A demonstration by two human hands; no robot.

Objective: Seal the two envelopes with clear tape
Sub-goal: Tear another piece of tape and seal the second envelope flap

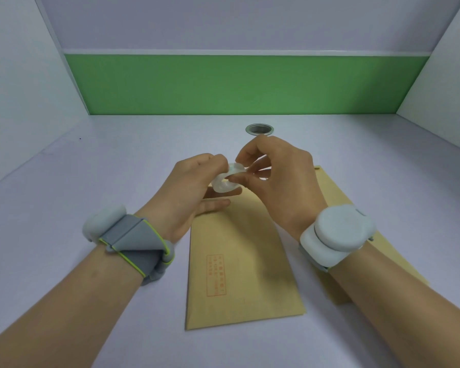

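Note:
Two tan envelopes lie on the desk. The nearer envelope (239, 264) sits in the middle, with a red printed box on it. The second envelope (337, 197) lies under it to the right, mostly hidden by my right arm. Above them, my left hand (189, 187) holds a small roll of clear tape (227, 179) between thumb and fingers. My right hand (279, 176) pinches at the roll's upper right edge with thumb and forefinger. Both wrists wear grey bands.
A round metal cable grommet (260, 128) is set into the desk just beyond my hands. A green panel (245, 83) closes the back of the desk, and white walls stand on both sides.

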